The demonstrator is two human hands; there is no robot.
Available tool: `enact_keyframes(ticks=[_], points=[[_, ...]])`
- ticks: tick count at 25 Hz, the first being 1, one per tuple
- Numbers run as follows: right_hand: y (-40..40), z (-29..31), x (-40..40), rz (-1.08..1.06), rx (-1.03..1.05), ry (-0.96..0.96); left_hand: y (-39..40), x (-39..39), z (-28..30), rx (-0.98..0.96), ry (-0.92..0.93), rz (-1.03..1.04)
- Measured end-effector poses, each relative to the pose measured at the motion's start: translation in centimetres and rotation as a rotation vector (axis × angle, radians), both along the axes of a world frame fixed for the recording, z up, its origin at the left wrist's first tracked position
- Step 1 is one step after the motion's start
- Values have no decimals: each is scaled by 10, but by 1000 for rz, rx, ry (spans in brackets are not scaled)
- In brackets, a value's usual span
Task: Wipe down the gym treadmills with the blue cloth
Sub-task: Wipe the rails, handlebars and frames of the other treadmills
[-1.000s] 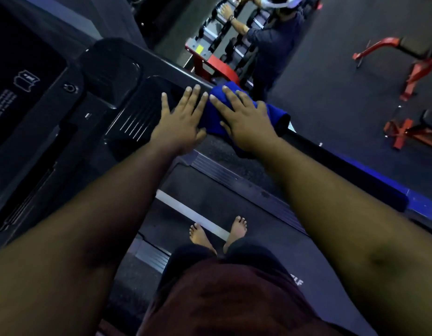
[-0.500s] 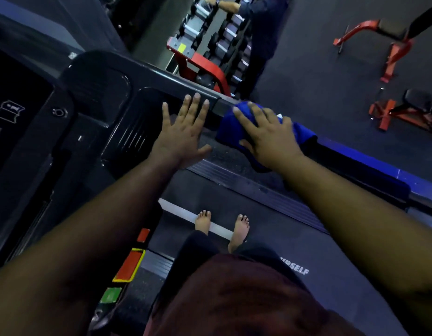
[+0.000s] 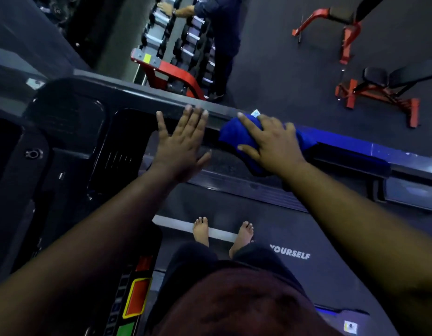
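I stand barefoot on the treadmill belt. The blue cloth is bunched over the treadmill's right handrail, where the dark bar meets the blue section. My right hand presses down on the cloth with fingers wrapped over it. My left hand lies flat and spread on the corner of the black console, fingertips touching the front bar, holding nothing. A small gap separates the two hands.
Another person leans over a red dumbbell rack just beyond the console. Red weight benches stand on the dark floor at the upper right. Coloured buttons sit on the console at lower left.
My right hand has slid the cloth to the right along the handrail, away from the left hand. The left hand stays flat on the console. The view has tilted downward.
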State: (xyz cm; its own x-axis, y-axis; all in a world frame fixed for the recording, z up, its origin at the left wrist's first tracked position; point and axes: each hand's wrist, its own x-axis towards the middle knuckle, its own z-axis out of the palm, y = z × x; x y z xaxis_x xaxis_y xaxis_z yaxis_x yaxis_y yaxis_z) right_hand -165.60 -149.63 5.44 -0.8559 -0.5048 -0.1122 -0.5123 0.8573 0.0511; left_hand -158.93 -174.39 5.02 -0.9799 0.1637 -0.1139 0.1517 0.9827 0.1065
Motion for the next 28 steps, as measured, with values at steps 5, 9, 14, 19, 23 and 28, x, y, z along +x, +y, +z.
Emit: enact_keyframes(ticks=[5,9,14,19,23,28], points=[[-42,-9,-7,-75,38,-66,41,-34,-1,27,-11,-90],[54,-13,-3,1,-58,28,58,-33,-7,-28,15,-168],[121,-16,4,-102,-19,106,114,-33,-7,-19,21,-225],[109,-15,-10,51,-80,36,135,-34,-15,9,8,-192],[230,-21,16,-61,-105,130,144,-37,-13,-34,-22,-190],[158,-24,6,-183,-38,81,145,-38,-12,-26,-83,-167]])
